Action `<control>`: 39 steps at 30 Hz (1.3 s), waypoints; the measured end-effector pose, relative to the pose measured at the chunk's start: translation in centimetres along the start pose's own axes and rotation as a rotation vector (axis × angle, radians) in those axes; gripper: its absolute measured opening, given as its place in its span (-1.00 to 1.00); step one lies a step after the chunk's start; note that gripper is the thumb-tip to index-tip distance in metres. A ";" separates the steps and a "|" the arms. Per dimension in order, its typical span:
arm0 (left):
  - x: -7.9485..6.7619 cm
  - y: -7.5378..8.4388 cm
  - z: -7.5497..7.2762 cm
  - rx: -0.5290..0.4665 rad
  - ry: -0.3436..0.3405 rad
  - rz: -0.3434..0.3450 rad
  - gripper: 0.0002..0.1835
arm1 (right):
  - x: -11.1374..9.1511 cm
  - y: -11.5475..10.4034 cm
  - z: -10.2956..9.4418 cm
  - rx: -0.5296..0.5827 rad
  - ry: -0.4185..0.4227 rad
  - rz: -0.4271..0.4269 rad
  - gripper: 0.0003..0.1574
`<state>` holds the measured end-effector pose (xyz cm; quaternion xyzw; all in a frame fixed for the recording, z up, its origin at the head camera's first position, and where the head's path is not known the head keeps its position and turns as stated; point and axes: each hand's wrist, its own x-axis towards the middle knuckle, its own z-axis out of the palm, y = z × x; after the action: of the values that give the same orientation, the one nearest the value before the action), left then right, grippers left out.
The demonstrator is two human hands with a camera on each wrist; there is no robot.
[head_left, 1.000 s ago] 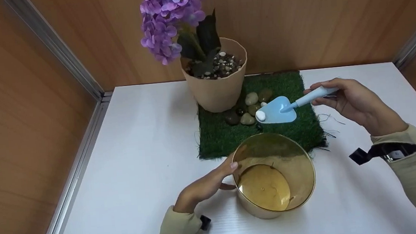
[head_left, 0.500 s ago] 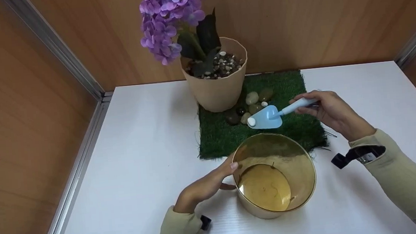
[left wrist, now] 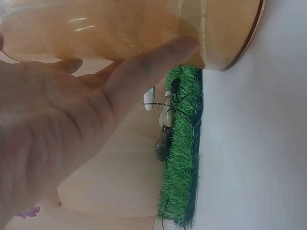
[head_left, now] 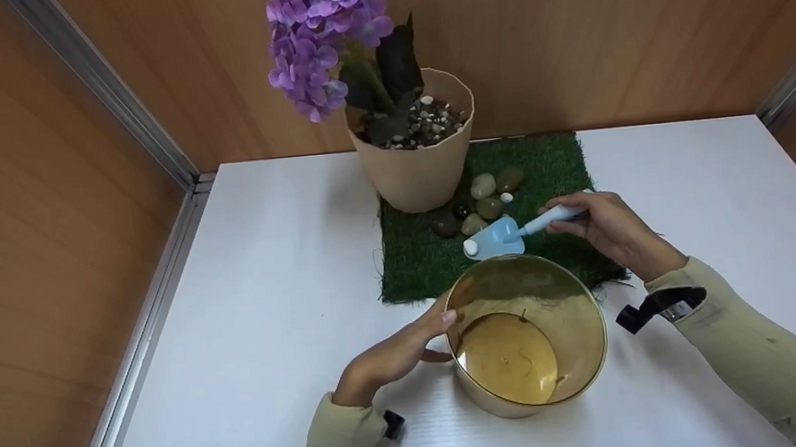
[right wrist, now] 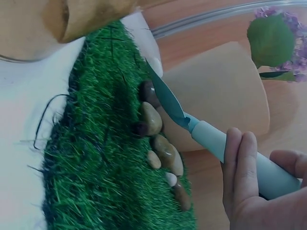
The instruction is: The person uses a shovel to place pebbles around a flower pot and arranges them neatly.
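In the head view my right hand (head_left: 611,230) grips the pale handle of a small blue garden trowel (head_left: 499,238). A white pebble (head_left: 471,247) rests near the tip of its blade. The blade hovers over the artificial turf (head_left: 417,272), just behind the rim of a see-through amber tub (head_left: 581,337). My left hand (head_left: 395,357) holds that tub by its left side, with the thumb at the rim. From the left wrist, fingers (left wrist: 158,62) lie along the tub's wall. Seen from the right wrist, fingers and thumb close round the trowel handle (right wrist: 211,139).
A beige flowerpot (head_left: 415,171) with purple flowers (head_left: 318,50) and gravel (head_left: 432,121) stands on the turf's back left. Several smooth stones (head_left: 489,207) lie beside it. A white table (head_left: 266,278) carries everything, with wood-grain panels (head_left: 605,40) behind and at the sides.
My right hand has moved left and toward me, bringing the trowel and its white pebble from above the stones to near the tub's back rim. The left hand and tub stay put.
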<state>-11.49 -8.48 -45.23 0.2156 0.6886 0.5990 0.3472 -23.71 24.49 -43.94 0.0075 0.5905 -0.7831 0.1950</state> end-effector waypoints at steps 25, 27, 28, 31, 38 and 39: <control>0.1 -0.1 -0.1 -0.006 -0.016 0.017 -0.44 | 0.7 1.6 1.5 0.053 0.131 -0.006 -0.43; 0.1 0.0 -0.1 0.001 -0.014 0.015 -0.44 | 0.6 1.6 1.5 0.037 0.142 0.003 -0.40; 0.1 0.1 -0.1 0.005 -0.012 0.016 -0.43 | 0.6 1.6 1.4 0.033 0.141 0.008 -0.39; 0.1 0.0 -0.1 0.007 -0.012 0.012 -0.42 | 0.6 1.6 1.3 0.023 0.145 0.022 -0.44; 0.2 0.0 0.0 0.002 -0.016 0.015 -0.40 | 0.9 1.7 1.0 0.020 0.172 0.069 -0.34; 0.2 -0.1 0.0 0.003 -0.015 0.017 -0.41 | 0.9 1.8 0.9 0.019 0.175 0.073 -0.34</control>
<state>-11.59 -8.38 -45.34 0.2263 0.6851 0.5991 0.3470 -23.79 22.95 -45.49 0.0994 0.5970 -0.7775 0.1709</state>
